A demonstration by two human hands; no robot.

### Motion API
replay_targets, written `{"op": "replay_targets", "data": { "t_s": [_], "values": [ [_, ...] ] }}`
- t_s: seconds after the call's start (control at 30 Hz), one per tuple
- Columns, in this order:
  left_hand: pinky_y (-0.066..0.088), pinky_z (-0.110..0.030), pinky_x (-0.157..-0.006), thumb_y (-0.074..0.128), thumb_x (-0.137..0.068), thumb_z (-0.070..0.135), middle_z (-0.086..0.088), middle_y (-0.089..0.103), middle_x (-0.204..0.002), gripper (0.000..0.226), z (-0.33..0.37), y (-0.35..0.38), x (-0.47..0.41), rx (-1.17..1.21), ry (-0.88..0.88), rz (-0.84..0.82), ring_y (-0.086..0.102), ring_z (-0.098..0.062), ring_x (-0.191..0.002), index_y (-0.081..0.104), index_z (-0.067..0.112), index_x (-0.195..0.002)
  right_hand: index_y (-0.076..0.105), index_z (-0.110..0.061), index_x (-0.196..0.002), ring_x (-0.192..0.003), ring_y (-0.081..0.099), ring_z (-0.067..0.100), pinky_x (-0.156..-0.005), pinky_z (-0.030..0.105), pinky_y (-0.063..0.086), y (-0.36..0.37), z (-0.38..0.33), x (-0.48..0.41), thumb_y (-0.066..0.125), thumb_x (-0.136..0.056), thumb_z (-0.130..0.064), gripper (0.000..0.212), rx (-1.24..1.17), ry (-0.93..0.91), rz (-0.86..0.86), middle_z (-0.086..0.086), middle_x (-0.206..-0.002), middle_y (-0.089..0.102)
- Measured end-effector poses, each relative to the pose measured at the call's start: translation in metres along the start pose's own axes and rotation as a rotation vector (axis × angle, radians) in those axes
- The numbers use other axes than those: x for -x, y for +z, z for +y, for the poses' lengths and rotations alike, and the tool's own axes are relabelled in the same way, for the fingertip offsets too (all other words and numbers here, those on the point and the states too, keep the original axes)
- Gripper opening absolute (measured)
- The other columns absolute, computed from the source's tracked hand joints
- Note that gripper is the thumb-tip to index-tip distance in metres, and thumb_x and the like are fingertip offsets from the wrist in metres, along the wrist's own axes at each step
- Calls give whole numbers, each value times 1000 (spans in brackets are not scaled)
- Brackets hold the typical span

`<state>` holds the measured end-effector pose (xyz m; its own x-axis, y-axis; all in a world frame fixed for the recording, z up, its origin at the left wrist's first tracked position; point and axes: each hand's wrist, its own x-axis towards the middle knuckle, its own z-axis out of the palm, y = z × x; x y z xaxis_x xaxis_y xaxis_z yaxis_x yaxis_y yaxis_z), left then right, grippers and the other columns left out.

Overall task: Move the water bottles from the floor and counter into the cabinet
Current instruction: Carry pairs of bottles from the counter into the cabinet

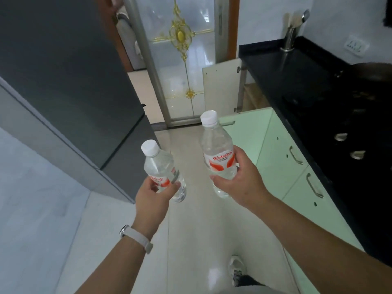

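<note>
Clear plastic with white caps and red labels, the two bottles were both in the person's grasp. The left hand (156, 193) curled round the lower half of the left bottle (161, 168), thumb and fingers over its label. That bottle was tilted, its cap pointing up and to the left. The right hand (239, 179) gripped the right bottle (218, 153) at label height, with the thumb across the front just under the label and the fingers wrapped behind. This bottle stood nearly upright and sat higher in the view than the other.

The bottles were apart and did not touch. Both were held above the pale glossy floor (191, 225), in the aisle between a grey fridge (63, 81) on the left and green cabinets (282, 158) on the right. A black counter (307, 81) ran over the cabinets, with two metal knobs (340, 136) near its front edge.

At the counter's far end a cabinet door (220, 85) stood open, its pale inner face toward the camera and a wood-coloured interior showing beside it. Beyond it was a glass door (180, 60) with gold ornament. A pale band (135, 236) circled the left wrist, and a shoe (236, 270) showed on the floor below the right forearm.
</note>
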<state>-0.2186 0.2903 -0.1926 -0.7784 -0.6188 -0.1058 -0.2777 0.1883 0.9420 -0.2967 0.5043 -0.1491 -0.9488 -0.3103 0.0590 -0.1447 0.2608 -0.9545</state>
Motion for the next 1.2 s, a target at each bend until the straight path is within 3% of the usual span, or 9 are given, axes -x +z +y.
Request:
{"op": "replay_targets", "data": {
  "t_s": [0.27,0.4,0.53,0.7,0.87,1.03,1.2],
  "values": [
    [53,-27,-82,87,-79,24,13,77,-96,31,32,62,-61,6,-16,28,71,-7,-93,72,28,-106,49,-53,-102,-93,61,-6,-80,14,50,-41,19,-98,83,-72,-22,55,12,-22,-64,-33,-100,61],
    [54,-30,-87,87,-78,25,13,77,-99,32,41,64,-89,5,-24,57,71,-9,-96,72,29,-107,48,-55,-105,-96,61,-4,-88,28,52,-36,23,-134,84,-71,-27,57,30,-8,-91,-31,-103,61],
    [53,-27,-85,87,-79,25,14,77,-99,31,43,60,-125,28,-40,80,71,-8,-96,72,31,-106,48,-54,-103,-95,59,-8,-85,26,52,-18,26,-175,84,-70,-31,55,67,-3,-118,-34,-101,60],
    [55,-30,-87,87,-78,24,12,77,-101,35,31,49,-190,60,-82,80,72,-10,-96,72,29,-109,48,-62,-99,-94,62,-3,-87,33,54,16,31,-229,84,-69,-31,56,116,8,-113,-30,-101,63],
    [56,-32,-85,87,-78,26,12,77,-97,33,19,33,-282,26,-92,39,71,-10,-92,72,28,-108,50,-51,-102,-93,62,-2,-87,34,55,62,37,-301,84,-69,-33,51,168,60,-81,-30,-98,62],
    [56,-33,-86,87,-79,30,12,77,-97,31,18,11,-370,22,-100,-4,72,-11,-93,72,28,-106,49,-44,-106,-92,62,0,-84,30,53,113,25,-373,85,-69,-34,53,199,153,-47,-23,-99,63],
    [55,-35,-86,88,-78,27,11,76,-98,32,20,-19,-469,7,-63,-74,71,-14,-94,70,28,-105,48,-41,-111,-88,62,-4,-73,16,46,166,3,-440,87,-70,-30,57,206,178,25,-24,-98,62]
  ]
}}
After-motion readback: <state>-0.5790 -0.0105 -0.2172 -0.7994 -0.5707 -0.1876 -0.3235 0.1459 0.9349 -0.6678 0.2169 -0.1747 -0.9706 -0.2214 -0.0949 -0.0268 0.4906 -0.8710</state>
